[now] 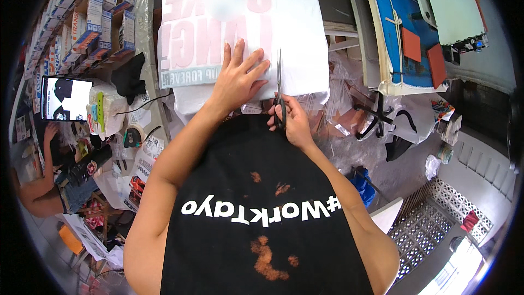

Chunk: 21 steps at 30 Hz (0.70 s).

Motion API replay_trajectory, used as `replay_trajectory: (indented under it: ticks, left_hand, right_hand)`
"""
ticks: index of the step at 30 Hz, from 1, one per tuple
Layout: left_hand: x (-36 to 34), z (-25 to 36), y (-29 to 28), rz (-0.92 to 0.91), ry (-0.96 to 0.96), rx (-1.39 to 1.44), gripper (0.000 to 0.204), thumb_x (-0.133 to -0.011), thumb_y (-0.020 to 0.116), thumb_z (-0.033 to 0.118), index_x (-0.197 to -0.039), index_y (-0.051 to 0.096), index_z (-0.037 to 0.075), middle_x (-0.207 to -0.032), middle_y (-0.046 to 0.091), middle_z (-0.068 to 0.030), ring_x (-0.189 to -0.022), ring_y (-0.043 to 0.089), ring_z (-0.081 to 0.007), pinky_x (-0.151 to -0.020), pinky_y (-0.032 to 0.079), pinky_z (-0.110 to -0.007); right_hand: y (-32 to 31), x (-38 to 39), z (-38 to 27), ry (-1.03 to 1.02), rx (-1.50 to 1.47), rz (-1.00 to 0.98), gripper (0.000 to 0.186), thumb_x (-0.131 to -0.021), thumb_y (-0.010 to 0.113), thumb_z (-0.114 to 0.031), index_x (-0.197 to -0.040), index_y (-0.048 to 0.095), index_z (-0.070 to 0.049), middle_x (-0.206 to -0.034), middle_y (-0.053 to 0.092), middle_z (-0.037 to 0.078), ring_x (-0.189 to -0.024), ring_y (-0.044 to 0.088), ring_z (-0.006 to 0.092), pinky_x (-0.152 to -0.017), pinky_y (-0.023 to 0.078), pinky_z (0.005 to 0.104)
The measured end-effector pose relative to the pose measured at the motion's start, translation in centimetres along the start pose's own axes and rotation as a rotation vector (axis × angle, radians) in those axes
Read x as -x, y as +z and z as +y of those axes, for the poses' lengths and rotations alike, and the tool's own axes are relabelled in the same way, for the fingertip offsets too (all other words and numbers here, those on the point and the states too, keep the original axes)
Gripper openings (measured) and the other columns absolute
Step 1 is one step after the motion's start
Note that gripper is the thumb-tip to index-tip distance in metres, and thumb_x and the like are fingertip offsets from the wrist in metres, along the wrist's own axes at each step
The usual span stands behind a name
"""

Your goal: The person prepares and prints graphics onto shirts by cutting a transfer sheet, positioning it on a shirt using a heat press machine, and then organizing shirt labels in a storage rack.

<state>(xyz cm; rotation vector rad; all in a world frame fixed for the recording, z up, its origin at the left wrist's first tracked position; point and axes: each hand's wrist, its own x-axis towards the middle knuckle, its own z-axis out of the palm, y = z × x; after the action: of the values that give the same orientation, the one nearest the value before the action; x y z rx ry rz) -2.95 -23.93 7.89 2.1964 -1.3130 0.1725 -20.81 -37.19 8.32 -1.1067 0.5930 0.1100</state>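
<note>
A white sheet (305, 33) lies in front of me, with a piece of translucent film (177, 35) bearing large pale pink mirrored letters and a grey-blue band along its near edge. My left hand (240, 74) rests flat on the film and sheet, its fingers spread. My right hand (295, 123) grips the dark handles of a pair of scissors (279, 76) at the sheet's near edge. Their slim blades point away from me over the white sheet, right of the printed letters, and look nearly closed. Whether they are cutting into the sheet I cannot tell.
At left stand stacked cardboard boxes (87, 22), a lit screen (65, 98), a black cloth (130, 79) and a tape measure (132, 137). Another person's arm (49, 158) shows beyond. Clear plastic (333, 125) and black straps (376, 117) lie at right, below leaning boards (357, 16).
</note>
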Motion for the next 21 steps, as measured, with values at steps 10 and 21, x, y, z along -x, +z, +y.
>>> replay_trajectory:
  ticks: [10, 21]
  left_hand:
    - [0.0, -0.2, 0.0, -0.011, -0.003, 0.031, 0.047, -0.079, 0.081, 0.027, -0.123, 0.067, 0.016, -0.139, 0.058, -0.0071, -0.141, 0.036, -0.0482, -0.113, 0.023, -0.070]
    - [-0.4, 0.4, -0.3, 0.011, 0.006, 0.048, 0.032, -0.085, 0.073, 0.016, -0.117, 0.072, 0.015, -0.130, 0.065, -0.0032, -0.137, 0.042, -0.0460, -0.113, 0.023, -0.070]
  right_hand:
    - [1.0, -0.6, -1.6, 0.005, 0.053, 0.077, 0.048, -0.100, 0.062, -0.021, -0.138, 0.045, 0.003, -0.093, 0.060, 0.008, -0.070, 0.062, 0.0133, -0.054, 0.051, 0.0247]
    - [0.9, -0.7, -2.0, 0.015, 0.074, 0.103, 0.046, -0.098, 0.063, -0.017, -0.136, 0.047, 0.005, -0.088, 0.062, 0.008, -0.061, 0.060, 0.0114, -0.045, 0.043, 0.0229]
